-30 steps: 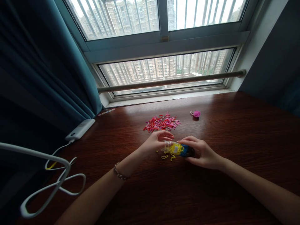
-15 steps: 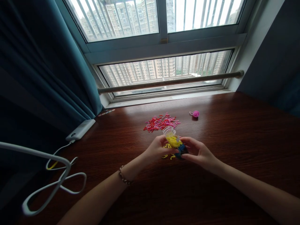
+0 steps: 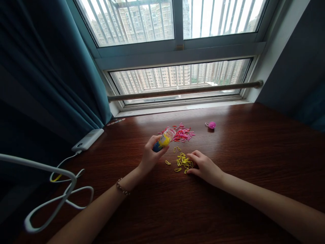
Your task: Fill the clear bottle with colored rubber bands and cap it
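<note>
My left hand is closed round a small clear bottle with a blue lower end and yellow content. The bottle is tilted, its clear mouth pointing up and to the right. My right hand rests by a loose cluster of small yellow elongated loops, its thumb and forefinger apart at the cluster's right side. A few yellow loops lie separately to the left and above. Behind the bottle spreads a pile of pink and red loops, partly hidden by it.
A small round pink object with a pale loop lies at the back right of the brown wooden table. On the left are a white power bank and a curling white cable. A metal rail crosses the window behind.
The bottle has moved left in my left hand and now tilts the other way. My right hand has let go of it and lowered to the yellow loops, which are now in plain view.
</note>
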Demonstrator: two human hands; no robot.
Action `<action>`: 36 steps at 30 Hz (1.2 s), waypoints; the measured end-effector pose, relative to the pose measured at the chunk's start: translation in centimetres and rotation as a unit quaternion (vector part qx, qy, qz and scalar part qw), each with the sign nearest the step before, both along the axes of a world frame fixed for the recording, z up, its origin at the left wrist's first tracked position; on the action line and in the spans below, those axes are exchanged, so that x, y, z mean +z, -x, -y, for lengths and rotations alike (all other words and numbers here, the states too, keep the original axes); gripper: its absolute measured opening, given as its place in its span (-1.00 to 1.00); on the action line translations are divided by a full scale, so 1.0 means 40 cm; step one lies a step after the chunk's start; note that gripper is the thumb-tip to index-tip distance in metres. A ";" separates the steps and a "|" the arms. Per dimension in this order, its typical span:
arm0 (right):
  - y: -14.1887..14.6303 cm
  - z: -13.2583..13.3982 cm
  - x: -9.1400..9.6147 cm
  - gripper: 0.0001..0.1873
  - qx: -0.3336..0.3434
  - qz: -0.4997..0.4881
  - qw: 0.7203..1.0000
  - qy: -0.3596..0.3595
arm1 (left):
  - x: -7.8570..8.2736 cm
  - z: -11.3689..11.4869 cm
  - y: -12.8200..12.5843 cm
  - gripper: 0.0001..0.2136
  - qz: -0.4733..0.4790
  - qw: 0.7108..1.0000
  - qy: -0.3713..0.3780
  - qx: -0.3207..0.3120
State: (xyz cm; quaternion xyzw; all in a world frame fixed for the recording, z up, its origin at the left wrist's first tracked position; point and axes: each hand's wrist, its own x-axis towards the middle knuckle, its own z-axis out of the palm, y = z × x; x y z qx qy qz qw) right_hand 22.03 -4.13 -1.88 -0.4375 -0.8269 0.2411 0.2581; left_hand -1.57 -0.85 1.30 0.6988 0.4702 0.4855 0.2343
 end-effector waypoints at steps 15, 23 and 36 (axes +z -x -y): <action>0.096 -0.091 0.016 -0.91 0.077 0.010 0.997 -0.028 | -0.068 0.012 0.054 -0.70 -0.137 0.990 -0.035 0.018; 0.092 -0.092 0.008 -0.88 0.033 -0.085 0.996 -0.013 | -0.075 0.020 0.062 -0.65 -0.196 0.979 -0.044 0.022; 0.090 -0.096 0.042 -0.90 -0.074 -0.280 0.956 0.034 | -0.077 0.023 0.062 -0.65 -0.242 0.966 -0.085 0.012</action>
